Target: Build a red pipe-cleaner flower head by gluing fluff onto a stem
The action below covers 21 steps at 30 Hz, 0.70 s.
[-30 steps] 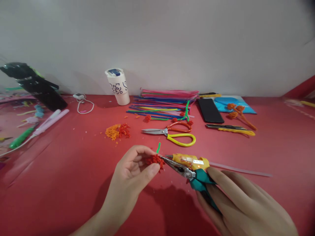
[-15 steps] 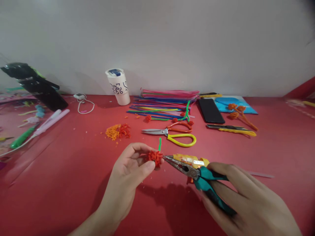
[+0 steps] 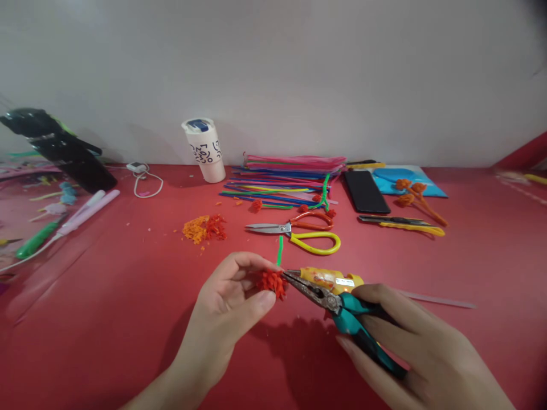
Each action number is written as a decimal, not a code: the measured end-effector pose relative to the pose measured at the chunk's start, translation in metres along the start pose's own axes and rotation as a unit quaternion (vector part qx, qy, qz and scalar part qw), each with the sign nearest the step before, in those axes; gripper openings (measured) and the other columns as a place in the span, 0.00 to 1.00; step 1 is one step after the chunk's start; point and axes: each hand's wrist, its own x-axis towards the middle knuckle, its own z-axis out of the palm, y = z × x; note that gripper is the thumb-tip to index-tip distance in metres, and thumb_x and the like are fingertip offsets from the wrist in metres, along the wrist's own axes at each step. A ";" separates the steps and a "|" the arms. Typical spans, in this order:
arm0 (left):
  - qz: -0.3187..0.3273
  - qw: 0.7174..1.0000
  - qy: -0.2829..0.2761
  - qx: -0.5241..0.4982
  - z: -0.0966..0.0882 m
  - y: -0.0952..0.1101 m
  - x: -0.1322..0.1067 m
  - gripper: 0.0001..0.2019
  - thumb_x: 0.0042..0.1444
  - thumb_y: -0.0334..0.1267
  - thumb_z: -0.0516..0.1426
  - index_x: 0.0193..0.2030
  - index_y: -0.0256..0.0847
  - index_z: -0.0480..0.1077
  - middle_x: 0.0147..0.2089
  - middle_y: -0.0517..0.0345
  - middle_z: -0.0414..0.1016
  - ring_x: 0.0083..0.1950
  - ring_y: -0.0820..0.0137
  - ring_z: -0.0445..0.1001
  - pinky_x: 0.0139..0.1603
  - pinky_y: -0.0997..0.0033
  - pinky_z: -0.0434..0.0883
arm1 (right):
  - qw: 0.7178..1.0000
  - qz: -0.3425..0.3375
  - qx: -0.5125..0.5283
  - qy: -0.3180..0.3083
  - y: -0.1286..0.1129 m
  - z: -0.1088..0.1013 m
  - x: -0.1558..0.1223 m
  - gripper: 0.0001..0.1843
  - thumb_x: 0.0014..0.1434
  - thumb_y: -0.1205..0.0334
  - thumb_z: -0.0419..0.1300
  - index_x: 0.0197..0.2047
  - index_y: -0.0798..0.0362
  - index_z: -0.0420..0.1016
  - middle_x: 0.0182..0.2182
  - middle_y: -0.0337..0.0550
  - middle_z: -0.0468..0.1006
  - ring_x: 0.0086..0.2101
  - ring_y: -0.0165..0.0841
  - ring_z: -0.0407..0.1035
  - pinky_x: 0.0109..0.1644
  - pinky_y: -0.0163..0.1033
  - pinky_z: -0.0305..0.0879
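My left hand (image 3: 231, 302) pinches a small red pipe-cleaner flower (image 3: 270, 282) between thumb and fingers, its green stem (image 3: 280, 251) sticking up behind. My right hand (image 3: 421, 353) is closed round the teal handles of needle-nose pliers (image 3: 337, 304), whose slightly parted jaws point left and touch the flower's right side. A yellow glue gun (image 3: 331, 279) lies on the red table (image 3: 106, 319) just behind the pliers.
Scissors with orange and yellow handles (image 3: 299, 233) lie beyond the hands, with a heap of orange and red clippings (image 3: 204, 228) to their left. Further back are coloured pipe cleaners (image 3: 282, 182), a white cup (image 3: 204, 149), a black phone (image 3: 365, 192), a yellow utility knife (image 3: 401, 225) and orange flowers (image 3: 414, 196).
The flower dipped slightly and its green stem now stands taller. My right hand shifted its hold on the pliers, whose jaws stay against the flower.
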 end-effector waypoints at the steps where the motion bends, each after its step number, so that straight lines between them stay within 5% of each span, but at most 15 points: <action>1: -0.002 1.000 0.001 0.002 0.000 0.000 0.000 0.08 0.47 0.29 0.63 0.35 0.41 0.74 0.37 0.56 0.78 0.36 0.73 0.75 0.38 0.77 0.71 | 1.000 -0.002 0.002 -0.001 0.000 0.000 0.000 0.09 0.60 0.66 0.54 0.32 0.49 0.74 0.37 0.45 0.75 0.33 0.31 0.73 0.33 0.32 0.71; 10: 0.001 0.999 0.044 0.005 0.008 0.004 -0.004 0.07 0.44 0.29 0.63 0.33 0.40 0.74 0.33 0.58 0.78 0.33 0.74 0.74 0.36 0.78 0.70 | 0.999 -0.030 -0.020 0.008 0.002 -0.001 -0.002 0.10 0.60 0.66 0.54 0.29 0.50 0.73 0.37 0.45 0.75 0.32 0.31 0.73 0.33 0.32 0.70; 16: -0.003 1.000 0.020 0.018 0.000 0.002 -0.001 0.07 0.46 0.30 0.63 0.34 0.40 0.74 0.34 0.57 0.78 0.34 0.73 0.74 0.37 0.76 0.71 | 0.985 -0.076 -0.134 0.082 0.003 0.002 -0.001 0.13 0.60 0.67 0.52 0.29 0.50 0.76 0.35 0.45 0.77 0.31 0.34 0.72 0.34 0.38 0.68; 21: 0.011 0.999 -0.004 0.031 -0.006 -0.002 0.001 0.07 0.47 0.32 0.64 0.36 0.40 0.74 0.34 0.56 0.77 0.34 0.71 0.74 0.36 0.74 0.72 | 0.954 -0.154 -0.253 0.050 0.011 0.002 -0.009 0.12 0.60 0.65 0.54 0.35 0.51 0.79 0.32 0.43 0.80 0.33 0.39 0.72 0.40 0.45 0.65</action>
